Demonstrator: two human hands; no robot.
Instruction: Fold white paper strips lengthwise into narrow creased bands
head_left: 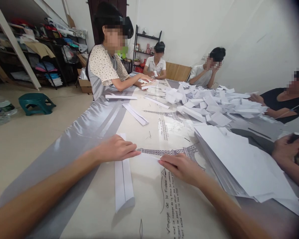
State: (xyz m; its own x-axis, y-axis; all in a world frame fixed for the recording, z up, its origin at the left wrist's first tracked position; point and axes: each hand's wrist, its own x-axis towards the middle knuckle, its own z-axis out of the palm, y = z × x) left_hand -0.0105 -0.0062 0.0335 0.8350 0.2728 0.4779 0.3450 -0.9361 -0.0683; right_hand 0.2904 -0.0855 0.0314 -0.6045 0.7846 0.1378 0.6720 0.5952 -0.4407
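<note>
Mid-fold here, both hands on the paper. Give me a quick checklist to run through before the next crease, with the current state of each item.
1. Left hand on the folded paper: ok, fingers rest on its upper part.
2. Right hand pressing flat: ok, fingertips on the table beside the paper.
3. Paper lies flat: not ok, near end lifts slightly.
4. Fold edges aligned: cannot tell.
5. Stack of sheets within reach: ok, just right of the right hand.
6. Other person's hand away from the paper: ok.

A small work room is shown, perhaps in a home. A long table (94,132) is covered with folded paper (214,106), and people are seated around it. Shelves (47,49) are packed with goods.
</note>
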